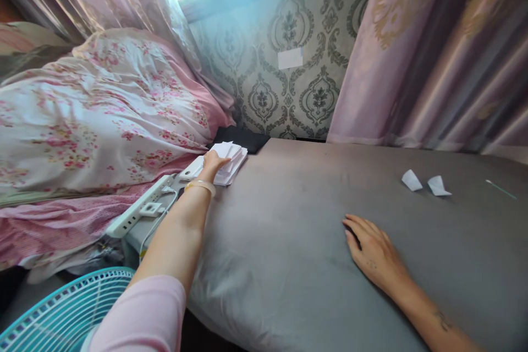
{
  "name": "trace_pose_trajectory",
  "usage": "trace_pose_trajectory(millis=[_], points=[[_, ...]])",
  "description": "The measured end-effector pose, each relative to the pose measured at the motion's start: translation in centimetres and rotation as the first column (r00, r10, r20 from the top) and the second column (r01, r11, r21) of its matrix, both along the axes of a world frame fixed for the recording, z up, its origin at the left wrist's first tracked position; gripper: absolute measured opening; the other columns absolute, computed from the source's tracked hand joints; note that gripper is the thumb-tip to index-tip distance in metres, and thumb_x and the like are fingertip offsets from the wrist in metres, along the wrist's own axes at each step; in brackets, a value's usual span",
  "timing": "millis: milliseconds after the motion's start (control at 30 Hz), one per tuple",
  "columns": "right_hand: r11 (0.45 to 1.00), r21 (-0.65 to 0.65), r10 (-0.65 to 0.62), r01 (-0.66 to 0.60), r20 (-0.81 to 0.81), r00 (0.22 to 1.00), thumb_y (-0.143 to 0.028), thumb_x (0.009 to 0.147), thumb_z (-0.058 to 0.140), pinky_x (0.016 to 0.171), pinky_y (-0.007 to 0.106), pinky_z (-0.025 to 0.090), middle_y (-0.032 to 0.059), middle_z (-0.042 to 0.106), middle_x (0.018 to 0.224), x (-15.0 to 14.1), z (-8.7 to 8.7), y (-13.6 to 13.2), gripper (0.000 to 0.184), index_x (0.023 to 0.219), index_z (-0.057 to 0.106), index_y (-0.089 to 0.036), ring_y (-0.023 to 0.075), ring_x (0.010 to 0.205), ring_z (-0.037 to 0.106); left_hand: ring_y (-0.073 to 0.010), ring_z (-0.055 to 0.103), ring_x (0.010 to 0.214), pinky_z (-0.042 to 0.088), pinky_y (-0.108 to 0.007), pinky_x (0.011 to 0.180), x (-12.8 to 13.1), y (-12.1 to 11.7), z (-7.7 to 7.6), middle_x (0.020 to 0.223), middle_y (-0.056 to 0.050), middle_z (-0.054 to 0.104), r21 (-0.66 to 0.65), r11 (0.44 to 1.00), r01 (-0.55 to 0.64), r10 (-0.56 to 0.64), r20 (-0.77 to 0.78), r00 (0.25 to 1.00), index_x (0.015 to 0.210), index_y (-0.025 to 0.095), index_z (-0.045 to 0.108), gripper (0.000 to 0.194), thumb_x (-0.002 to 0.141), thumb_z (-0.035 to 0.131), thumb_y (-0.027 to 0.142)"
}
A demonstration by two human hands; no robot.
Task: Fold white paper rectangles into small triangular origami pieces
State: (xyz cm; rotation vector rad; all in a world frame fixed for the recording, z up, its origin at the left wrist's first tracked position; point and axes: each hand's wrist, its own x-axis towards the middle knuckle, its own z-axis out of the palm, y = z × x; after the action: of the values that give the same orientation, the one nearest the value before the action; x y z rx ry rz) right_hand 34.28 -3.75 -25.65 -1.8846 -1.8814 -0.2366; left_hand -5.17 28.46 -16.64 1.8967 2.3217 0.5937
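Left hand (pixel 215 163) on stack of loose white paper sheets (pixel 236 168); right hand (pixel 373 253) on grey cloth-covered flat surface (pixel 284 220)

Head view, only view. Left arm stretched forward, pale pink fabric sleeve (pixel 142 313), pale rounded bangle (pixel 201 186) at wrist. Left hand touches top of stack, thumb out to the right; fingertips too hidden, can't tell if gripping. Stack sits at far left of grey surface, sheets uneven, edges fanned. Right behind it: flat black rectangular item (pixel 243 137). Left of it, nearer: long white plastic power strip (pixel 140 206), white cable (pixel 159 221) plugged in.

Right hand palm down, nothing held, fingers loosely bent, thumb apart. Well apart from stack. Farther back, to its right: two small folded white paper pieces (pixel 411 180), near each other, not touching. Thin green stick with white tip (pixel 501 190) farther right.

Round turquoise fan with wire grille (pixel 70 308), lower left. White floral-print bedding (pixel 103 110), left. Small white paper rectangle (pixel 290 58) on grey damask-patterned wall (pixel 264 96).
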Motion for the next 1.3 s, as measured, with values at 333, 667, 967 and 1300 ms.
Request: trace_pose_trajectory(millis=[333, 667, 967, 1300], points=[[1.0, 0.017, 0.004, -0.004, -0.026, 1.0, -0.028, 0.091, 0.038, 0.096, 0.046, 0.048, 0.0106, 0.066, 0.123, -0.2, 0.3, 0.0, 0.037, 0.111, 0.068, -0.018, 0.0272, 0.114, 0.06, -0.0287, 0.067, 0.087, 0.047, -0.03, 0.071, -0.6, -1.5, 1.2, 0.088, -0.014, 0.072, 0.066, 0.997, 0.027, -0.033, 0.096, 0.995, 0.09, 0.009, 0.069, 0.034, 0.08, 0.056, 0.039], [1.0, 0.028, 0.011, -0.011, -0.003, 1.0, -0.025, 0.092, 0.037, 0.096, 0.045, 0.048, 0.0115, 0.066, 0.123, -0.4, 0.4, 0.1, 0.038, 0.112, 0.067, -0.016, 0.0273, 0.113, 0.06, -0.0218, 0.06, 0.111, 0.044, -0.029, 0.094, 3.6, -4.5, 4.7, 0.118, -0.011, 0.066, 0.501, 0.865, 0.024, -0.225, 0.345, 0.911, 0.117, 0.014, 0.061, 0.037, 0.088, 0.039, 0.021], [0.999, 0.02, 0.043, -0.04, -0.232, 0.972, -0.028, 0.092, 0.04, 0.097, 0.047, 0.048, 0.0119, 0.068, 0.12, -0.6, 1.3, -0.3, 0.035, 0.112, 0.068, -0.019, 0.0274, 0.112, 0.061, -0.0127, 0.063, 0.089, 0.052, -0.023, 0.075, 15.0, -15.0, 2.1, 0.111, -0.002, 0.067, 0.391, 0.771, 0.502, -0.404, 0.91, -0.089, 0.122, 0.025, 0.056, 0.054, 0.071, 0.072, 0.03], [1.0, 0.014, 0.011, 0.021, -0.992, 0.122, -0.073, 0.088, 0.03, 0.08, 0.039, 0.056, 0.0132, 0.074, 0.102, 0.3, 4.2, -0.3, 0.067, 0.097, 0.067, -0.018, 0.0236, 0.091, 0.07, -0.0112, 0.062, 0.081, 0.051, -0.023, 0.072, 21.9, -22.1, -1.9, 0.107, -0.004, 0.066, 0.208, 0.621, 0.756, -0.067, 0.975, -0.213, 0.116, 0.023, 0.062, 0.046, 0.072, 0.074, 0.025]])
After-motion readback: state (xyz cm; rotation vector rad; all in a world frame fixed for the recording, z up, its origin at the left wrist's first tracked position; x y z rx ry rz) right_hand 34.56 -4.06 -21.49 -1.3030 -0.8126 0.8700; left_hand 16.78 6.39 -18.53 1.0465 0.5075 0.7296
